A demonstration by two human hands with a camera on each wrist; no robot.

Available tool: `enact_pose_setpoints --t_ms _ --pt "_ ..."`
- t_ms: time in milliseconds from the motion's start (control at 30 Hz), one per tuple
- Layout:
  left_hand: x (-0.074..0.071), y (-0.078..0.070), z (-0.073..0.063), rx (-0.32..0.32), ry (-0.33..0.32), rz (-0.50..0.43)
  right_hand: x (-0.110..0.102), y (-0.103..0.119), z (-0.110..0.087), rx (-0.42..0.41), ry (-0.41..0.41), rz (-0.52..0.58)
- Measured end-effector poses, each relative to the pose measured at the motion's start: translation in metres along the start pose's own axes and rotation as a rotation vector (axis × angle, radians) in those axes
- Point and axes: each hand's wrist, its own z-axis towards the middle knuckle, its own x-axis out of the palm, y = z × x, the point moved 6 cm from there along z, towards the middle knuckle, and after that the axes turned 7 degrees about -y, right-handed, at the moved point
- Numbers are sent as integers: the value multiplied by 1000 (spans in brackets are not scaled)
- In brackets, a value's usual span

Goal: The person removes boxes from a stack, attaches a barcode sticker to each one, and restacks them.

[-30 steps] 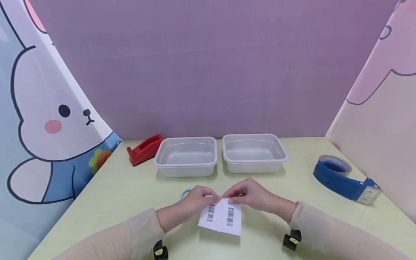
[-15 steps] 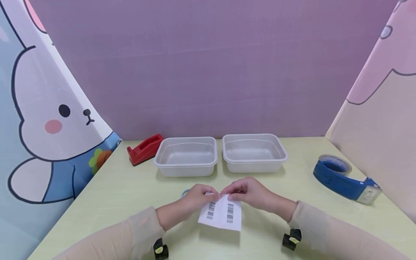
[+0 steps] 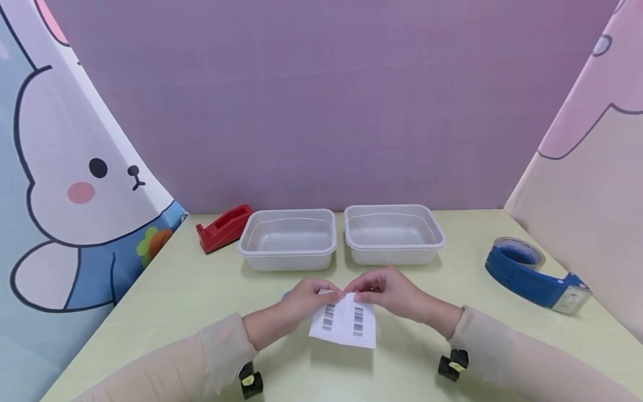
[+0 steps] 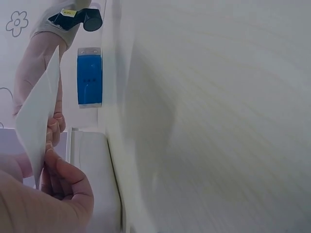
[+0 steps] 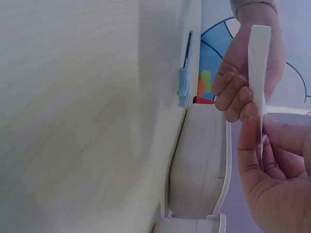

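A white paper sheet printed with two barcodes (image 3: 345, 329) is held above the table between both hands. My left hand (image 3: 306, 302) pinches its far edge between thumb and fingers, left of the middle. Close beside it, fingertips nearly meeting, my right hand (image 3: 395, 294) pinches the same edge farther right. In the left wrist view the paper (image 4: 36, 116) is seen from its blank side, tilted. It looks like a narrow white strip (image 5: 259, 63) in the right wrist view, with both hands' fingertips around its lower end.
Two white plastic tubs (image 3: 287, 262) stand side by side beyond the hands. A red tape dispenser (image 3: 224, 229) lies at the back left, a blue packing-tape dispenser (image 3: 524, 281) at the right. Light-blue-handled scissors (image 5: 183, 85) lie on the table near the left hand, mostly hidden in the head view.
Both hands and the paper have shifted slightly up in the head view, where the whole scene also shifts a little. The pinch on the paper's far edge stays the same.
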Motion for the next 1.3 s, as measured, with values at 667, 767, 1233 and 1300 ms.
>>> enact_pose_setpoints --t_ms 667,767,1233,1300 --pt "-2 5 4 31 -21 59 -3 1 7 -78 2 -94" --pt "-4 5 4 64 -19 72 -5 4 7 -97 -23 -143" --pt "-3 2 1 153 -1 135 -12 6 5 -60 -29 -129" --pt "-4 3 1 152 -4 145 -13 5 6 -40 -26 -92"
